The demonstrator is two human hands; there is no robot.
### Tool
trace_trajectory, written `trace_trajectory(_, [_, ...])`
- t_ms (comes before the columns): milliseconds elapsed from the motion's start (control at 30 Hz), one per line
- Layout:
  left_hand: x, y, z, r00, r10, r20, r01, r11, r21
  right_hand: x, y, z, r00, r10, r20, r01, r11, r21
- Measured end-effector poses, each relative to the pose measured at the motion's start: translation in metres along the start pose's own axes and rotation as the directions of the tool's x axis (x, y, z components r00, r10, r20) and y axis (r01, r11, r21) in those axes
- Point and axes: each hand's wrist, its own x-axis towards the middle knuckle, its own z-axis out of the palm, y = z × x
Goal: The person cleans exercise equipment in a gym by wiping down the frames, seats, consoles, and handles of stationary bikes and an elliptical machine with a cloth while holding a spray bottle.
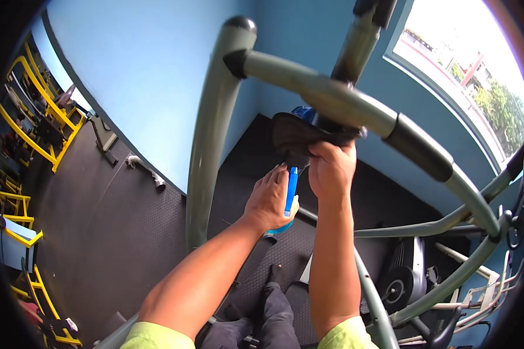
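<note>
My left hand (269, 198) is closed around a blue spray bottle (291, 192); the long blue head shows from above, and part of the lighter blue body shows below the hand. Higher and to the right, my right hand (333, 168) grips a dark, cloth-like piece (294, 132), its fingers mostly hidden. This piece lies against the dark lower part of an upright post (355, 52) on a grey-green exercise machine. A bright blue patch (303, 113) shows just behind the dark piece; I cannot make out what it belongs to.
The machine's curved tube (320, 87) with a black grip (419, 146) crosses above my hands. A thick upright (206, 145) stands left, by a blue wall (128, 70). Yellow gym frames (55, 145) are far left, a window (466, 64) upper right, and a black wheel housing (399, 279) lower right.
</note>
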Motion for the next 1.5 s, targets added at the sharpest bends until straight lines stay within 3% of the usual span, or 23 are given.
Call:
trace_trajectory(67, [0.012, 0.007, -0.022, 0.978, 0.192, -0.083, -0.188, 0.981, 0.056, 0.003, 0.001, -0.017, 1.0, -0.018, -0.004, 0.018, 1.0, 0.013])
trace_trajectory(100, [0.013, 0.01, -0.035, 0.974, 0.228, -0.01, -0.221, 0.952, 0.213, 0.003, 0.015, -0.028, 0.998, 0.039, -0.039, -0.04, 0.999, -0.021])
trace_trajectory(200, [0.017, 0.023, -0.066, 0.95, 0.268, 0.159, -0.294, 0.94, 0.173, -0.001, 0.001, -0.014, 0.98, 0.187, -0.07, -0.186, 0.982, 0.017])
trace_trajectory(267, [0.015, 0.032, -0.075, 0.937, 0.343, 0.068, -0.349, 0.919, 0.181, -0.005, -0.01, 0.001, 0.975, 0.153, -0.163, -0.142, 0.987, 0.074])
trace_trajectory(333, [0.018, 0.042, -0.099, 0.893, 0.422, 0.156, -0.44, 0.891, 0.109, -0.029, -0.038, 0.022, 0.995, 0.073, -0.063, -0.064, 0.988, 0.137])
trace_trajectory(367, [0.019, 0.05, -0.118, 0.887, 0.437, 0.147, -0.455, 0.882, 0.12, -0.043, -0.057, 0.034, 0.973, 0.133, -0.19, -0.12, 0.99, 0.074])
trace_trajectory(467, [0.007, 0.077, -0.174, 0.783, 0.555, 0.281, -0.587, 0.809, 0.039, -0.075, -0.109, 0.032, 0.929, 0.367, -0.055, -0.37, 0.927, -0.064])
trace_trajectory(533, [0.001, 0.086, -0.207, 0.671, 0.699, 0.249, -0.719, 0.695, -0.013, -0.09, -0.137, 0.038, 0.977, 0.204, 0.062, -0.174, 0.932, -0.317])
trace_trajectory(600, [0.0, 0.086, -0.223, 0.668, 0.697, 0.26, -0.72, 0.694, -0.008, -0.083, -0.155, 0.071, 0.986, -0.132, 0.101, 0.161, 0.909, -0.384])
trace_trajectory(633, [0.001, 0.09, -0.235, 0.723, 0.646, 0.244, -0.674, 0.737, 0.046, -0.069, -0.15, 0.066, 0.957, -0.238, 0.166, 0.289, 0.844, -0.451])
trace_trajectory(700, [0.005, 0.09, -0.246, 0.806, 0.564, 0.182, -0.586, 0.804, 0.102, -0.033, -0.152, 0.064, 0.903, -0.199, 0.38, 0.429, 0.459, -0.778])
trace_trajectory(733, [0.009, 0.091, -0.248, 0.799, 0.573, 0.184, -0.596, 0.796, 0.107, -0.014, -0.144, 0.064, 0.838, -0.129, 0.531, 0.533, -0.02, -0.846])
trace_trajectory(900, [0.023, 0.083, -0.25, 0.838, 0.542, 0.066, -0.545, 0.82, 0.177, -0.02, -0.094, 0.077, 0.799, -0.098, 0.594, 0.46, -0.536, -0.708])
trace_trajectory(1067, [0.021, 0.073, -0.251, 0.86, 0.503, 0.087, -0.51, 0.841, 0.178, -0.035, -0.114, 0.056, 0.759, 0.013, 0.651, 0.582, -0.462, -0.669])
trace_trajectory(1200, [0.015, 0.079, -0.249, 0.851, 0.492, 0.183, -0.516, 0.849, 0.115, -0.028, -0.03, 0.034, 0.563, 0.225, 0.796, 0.755, -0.531, -0.384])
trace_trajectory(1267, [0.009, 0.081, -0.247, 0.863, 0.468, 0.189, -0.494, 0.861, 0.122, -0.029, 0.0, 0.045, 0.671, 0.078, 0.737, 0.721, -0.302, -0.624])
trace_trajectory(1300, [0.006, 0.08, -0.248, 0.873, 0.459, 0.168, -0.481, 0.867, 0.133, -0.026, -0.003, 0.049, 0.67, 0.077, 0.738, 0.722, -0.3, -0.624])
trace_trajectory(1333, [0.003, 0.079, -0.253, 0.876, 0.453, 0.166, -0.475, 0.871, 0.129, -0.026, -0.007, 0.052, 0.802, 0.077, 0.592, 0.573, 0.179, -0.8])
trace_trajectory(1367, [-0.002, 0.078, -0.258, 0.891, 0.433, 0.137, -0.449, 0.886, 0.118, -0.027, -0.016, 0.061, 0.885, 0.174, 0.433, 0.253, 0.601, -0.758])
trace_trajectory(1400, [-0.007, 0.078, -0.261, 0.904, 0.413, 0.11, -0.423, 0.9, 0.106, -0.027, -0.031, 0.06, 0.884, 0.187, 0.429, 0.244, 0.598, -0.763])
trace_trajectory(1433, [-0.009, 0.079, -0.264, 0.913, 0.392, 0.114, -0.404, 0.909, 0.105, -0.026, -0.052, 0.053, 0.804, 0.069, 0.59, 0.582, 0.11, -0.806])
trace_trajectory(1467, [-0.011, 0.079, -0.264, 0.915, 0.386, 0.121, -0.398, 0.912, 0.098, -0.025, -0.072, 0.048, 0.657, 0.061, 0.751, 0.698, -0.425, -0.576])
trace_trajectory(1500, [-0.01, 0.079, -0.265, 0.913, 0.385, 0.131, -0.401, 0.908, 0.124, -0.024, -0.09, 0.05, 0.674, 0.043, 0.738, 0.671, -0.453, -0.587])
